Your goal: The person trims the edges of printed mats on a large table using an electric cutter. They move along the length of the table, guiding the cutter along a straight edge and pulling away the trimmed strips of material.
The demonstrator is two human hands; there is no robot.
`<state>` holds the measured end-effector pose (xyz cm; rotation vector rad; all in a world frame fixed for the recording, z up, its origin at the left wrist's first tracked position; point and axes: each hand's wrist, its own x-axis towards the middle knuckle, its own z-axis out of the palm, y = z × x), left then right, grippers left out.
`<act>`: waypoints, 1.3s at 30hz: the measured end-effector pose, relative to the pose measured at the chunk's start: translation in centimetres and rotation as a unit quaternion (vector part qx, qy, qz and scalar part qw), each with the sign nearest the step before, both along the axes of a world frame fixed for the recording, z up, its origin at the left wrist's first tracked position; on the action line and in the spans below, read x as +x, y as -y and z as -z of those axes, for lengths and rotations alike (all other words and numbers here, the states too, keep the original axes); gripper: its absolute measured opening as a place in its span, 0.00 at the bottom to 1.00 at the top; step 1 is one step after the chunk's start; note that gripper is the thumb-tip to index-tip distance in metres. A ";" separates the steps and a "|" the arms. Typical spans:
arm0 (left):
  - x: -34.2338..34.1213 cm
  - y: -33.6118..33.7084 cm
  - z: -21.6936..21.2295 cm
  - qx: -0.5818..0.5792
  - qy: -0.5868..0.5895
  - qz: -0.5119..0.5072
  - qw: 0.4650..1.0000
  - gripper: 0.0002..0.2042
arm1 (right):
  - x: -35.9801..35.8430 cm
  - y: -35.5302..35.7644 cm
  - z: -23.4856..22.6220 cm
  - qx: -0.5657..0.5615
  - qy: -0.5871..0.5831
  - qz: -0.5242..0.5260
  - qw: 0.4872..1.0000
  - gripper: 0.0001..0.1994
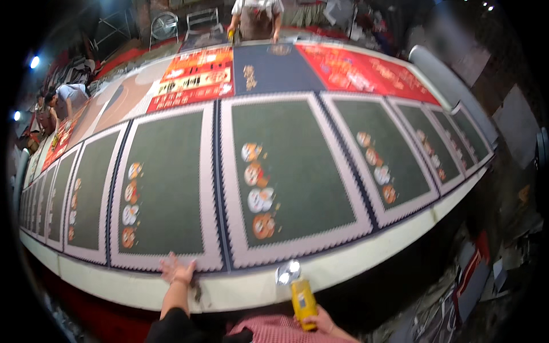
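My left hand (177, 270) lies with fingers spread on the near pink border of a green printed mat (166, 188), by the table's front edge. My right hand (323, 321) grips a yellow electric rotary cutter (303, 300) from below. The cutter's silver round head (287, 273) is at the table edge, just in front of another green mat (291, 171) with cartoon animal faces. Whether the head touches the material cannot be made out. A dark strip (218, 188) divides these two mats.
Several more printed mats run along the long pale table (377, 240). Red (360, 71), orange and navy (269, 68) panels lie beyond them. A co-worker (256, 17) stands across the table; others bend over its far left. A large roll (440, 80) stands at the right end. Scraps (440, 308) litter the floor.
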<state>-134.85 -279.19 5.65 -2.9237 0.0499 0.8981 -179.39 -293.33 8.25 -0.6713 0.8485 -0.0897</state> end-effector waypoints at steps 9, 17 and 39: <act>1.2 -3.3 -0.2 -0.017 -0.058 0.042 0.997 0.76 | 2.2 -10.3 -4.8 0.048 -0.071 0.107 0.990 0.28; 0.2 -3.1 -0.5 -0.044 -0.074 0.060 0.994 0.77 | 5.5 -14.0 -4.2 -0.016 -0.104 0.068 0.992 0.28; -0.2 -6.0 -1.5 -0.142 -0.047 0.124 0.981 0.62 | 12.4 -15.3 -4.4 0.135 -0.153 0.056 0.977 0.28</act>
